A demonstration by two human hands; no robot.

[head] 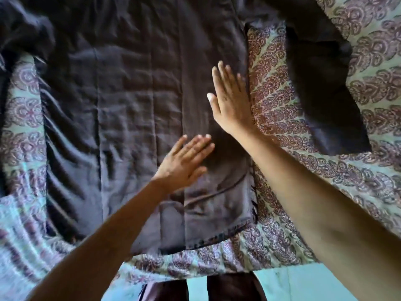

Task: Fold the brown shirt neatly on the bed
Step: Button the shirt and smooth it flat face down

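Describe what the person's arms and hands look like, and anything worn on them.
The left forearm and right forearm are bare, with no sleeve in view. The left hand and right hand are ungloved; no ring, watch or bracelet shows. Blur hides finer detail such as the nails.

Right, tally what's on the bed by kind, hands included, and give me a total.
Hands: 2 (left hand, right hand, fingers straight, over the shirt)
Brown shirt: 1
Patterned bedspread: 1
Total: 4
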